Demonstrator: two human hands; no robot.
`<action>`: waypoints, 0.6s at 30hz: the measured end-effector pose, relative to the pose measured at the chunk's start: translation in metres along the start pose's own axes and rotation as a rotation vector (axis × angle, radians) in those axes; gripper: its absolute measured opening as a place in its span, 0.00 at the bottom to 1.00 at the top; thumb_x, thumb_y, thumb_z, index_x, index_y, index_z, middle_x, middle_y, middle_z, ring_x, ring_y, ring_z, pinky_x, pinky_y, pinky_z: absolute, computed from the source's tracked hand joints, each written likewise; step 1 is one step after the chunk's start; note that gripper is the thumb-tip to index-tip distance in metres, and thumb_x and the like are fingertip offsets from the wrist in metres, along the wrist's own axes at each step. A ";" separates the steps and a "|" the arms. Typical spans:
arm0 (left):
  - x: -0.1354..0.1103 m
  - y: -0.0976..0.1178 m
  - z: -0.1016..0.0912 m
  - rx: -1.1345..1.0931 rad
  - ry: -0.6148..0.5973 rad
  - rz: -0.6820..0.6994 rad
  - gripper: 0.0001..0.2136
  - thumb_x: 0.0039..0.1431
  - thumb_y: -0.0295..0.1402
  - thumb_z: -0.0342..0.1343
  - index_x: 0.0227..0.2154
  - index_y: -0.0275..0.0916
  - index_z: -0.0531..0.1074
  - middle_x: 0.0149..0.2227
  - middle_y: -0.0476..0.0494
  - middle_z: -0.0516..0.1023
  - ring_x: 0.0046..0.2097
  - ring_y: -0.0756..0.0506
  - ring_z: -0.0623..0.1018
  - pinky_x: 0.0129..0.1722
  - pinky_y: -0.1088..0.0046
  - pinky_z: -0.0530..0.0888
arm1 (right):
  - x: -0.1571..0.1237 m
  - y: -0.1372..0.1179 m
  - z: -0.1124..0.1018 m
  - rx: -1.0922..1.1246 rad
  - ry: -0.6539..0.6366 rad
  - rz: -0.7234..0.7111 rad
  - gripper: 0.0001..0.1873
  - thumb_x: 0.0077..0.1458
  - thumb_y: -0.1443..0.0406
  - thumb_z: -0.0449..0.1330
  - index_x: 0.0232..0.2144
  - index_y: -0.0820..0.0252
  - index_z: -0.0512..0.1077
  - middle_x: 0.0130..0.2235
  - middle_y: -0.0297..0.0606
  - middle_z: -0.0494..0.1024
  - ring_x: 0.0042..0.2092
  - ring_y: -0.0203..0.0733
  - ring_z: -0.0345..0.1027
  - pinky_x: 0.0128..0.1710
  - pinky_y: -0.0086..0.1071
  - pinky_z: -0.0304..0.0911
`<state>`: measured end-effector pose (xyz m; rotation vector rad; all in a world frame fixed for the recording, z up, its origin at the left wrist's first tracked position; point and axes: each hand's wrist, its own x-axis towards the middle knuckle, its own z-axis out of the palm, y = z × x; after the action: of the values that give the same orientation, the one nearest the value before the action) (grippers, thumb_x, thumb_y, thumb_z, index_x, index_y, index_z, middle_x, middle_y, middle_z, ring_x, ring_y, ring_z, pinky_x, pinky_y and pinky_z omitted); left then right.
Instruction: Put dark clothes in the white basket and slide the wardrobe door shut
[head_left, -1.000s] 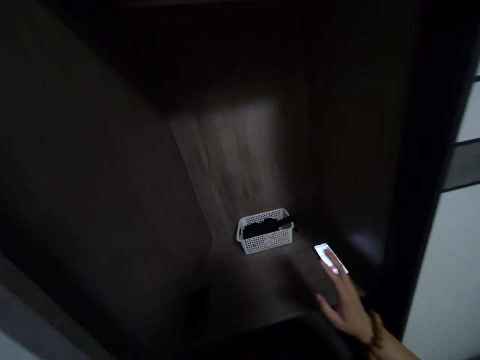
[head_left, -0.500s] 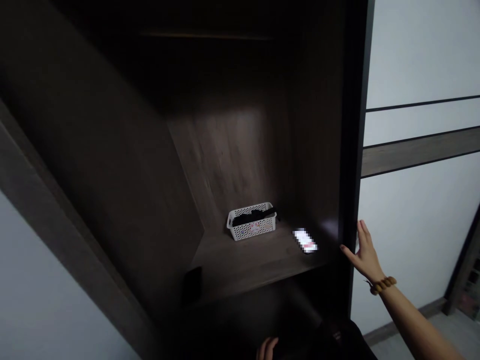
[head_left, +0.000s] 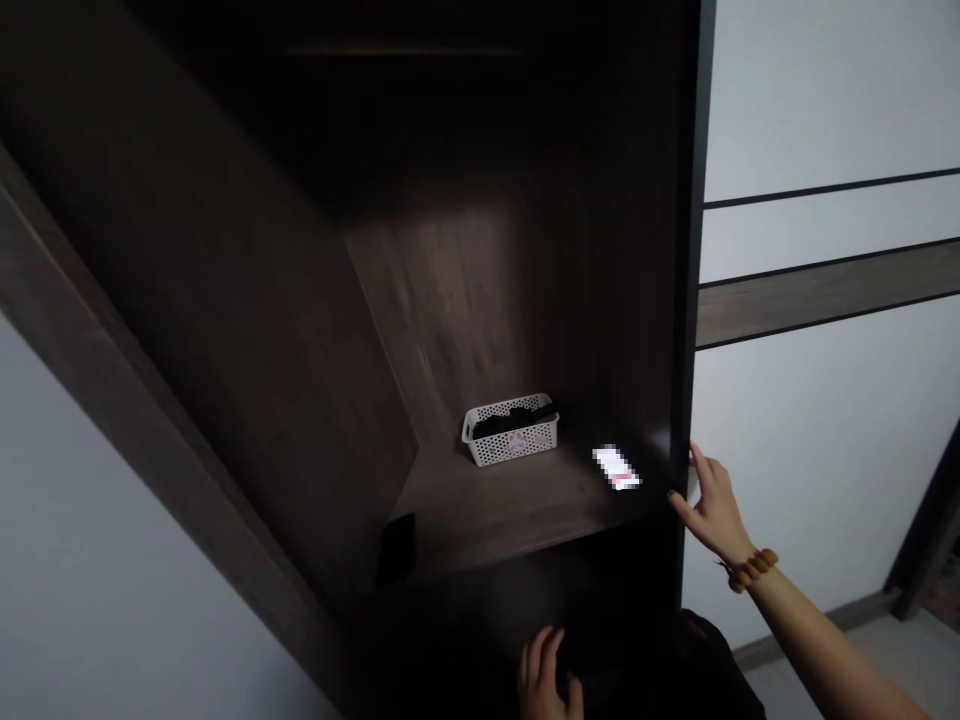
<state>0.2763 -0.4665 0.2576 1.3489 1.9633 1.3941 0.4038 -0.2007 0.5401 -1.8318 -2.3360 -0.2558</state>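
My right hand (head_left: 712,510), with a brown beaded bracelet (head_left: 752,570) on its wrist, grips the dark edge of a white sliding door (head_left: 810,420). Its thumb lies across the edge, and the fingertips press the panel beside it. Low in the view, my left hand (head_left: 544,675) hovers before the dark lower part of the wardrobe (head_left: 480,270). Its fingers are apart, loosely bent, and hold nothing. On the wardrobe shelf (head_left: 472,525) stands a white perforated basket (head_left: 514,445) with black items (head_left: 506,422) inside. A lit, pixelated phone-like object (head_left: 617,467) lies to its right.
A wooden wardrobe side panel (head_left: 135,350) slants down the left, beside a pale surface (head_left: 97,520). A small dark rectangular object (head_left: 397,548) is at the shelf's left front corner. Pale floor (head_left: 840,660) shows at lower right.
The sliding door has moved left with my right hand on it, narrowing the opening slightly. My left hand has risen further into view. The basket stays on the shelf.
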 end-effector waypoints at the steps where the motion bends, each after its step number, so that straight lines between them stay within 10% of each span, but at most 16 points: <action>1: 0.013 0.011 -0.009 0.048 0.046 0.042 0.21 0.57 0.25 0.46 0.52 0.38 0.75 0.56 0.39 0.73 0.57 0.41 0.74 0.51 0.62 0.78 | -0.003 -0.005 0.001 0.001 -0.012 -0.012 0.51 0.53 0.39 0.47 0.72 0.57 0.46 0.57 0.40 0.62 0.58 0.22 0.50 0.65 0.31 0.56; 9: 0.129 0.125 -0.053 -0.089 0.070 0.364 0.26 0.56 0.22 0.48 0.59 0.36 0.69 0.67 0.41 0.62 0.70 0.40 0.57 0.62 0.55 0.71 | -0.023 -0.055 0.000 0.122 -0.229 0.021 0.49 0.49 0.57 0.49 0.73 0.55 0.43 0.60 0.38 0.58 0.60 0.23 0.48 0.71 0.35 0.56; 18: 0.126 0.145 0.002 -0.124 -0.047 0.501 0.29 0.57 0.34 0.56 0.62 0.31 0.68 0.68 0.35 0.60 0.72 0.37 0.53 0.68 0.52 0.62 | -0.032 -0.110 -0.019 0.213 -0.578 0.049 0.45 0.52 0.61 0.44 0.72 0.45 0.40 0.62 0.33 0.54 0.61 0.22 0.46 0.77 0.38 0.52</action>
<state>0.2892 -0.3505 0.4095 1.8754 1.5368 1.6439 0.3046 -0.2611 0.5475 -2.0466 -2.5216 0.5851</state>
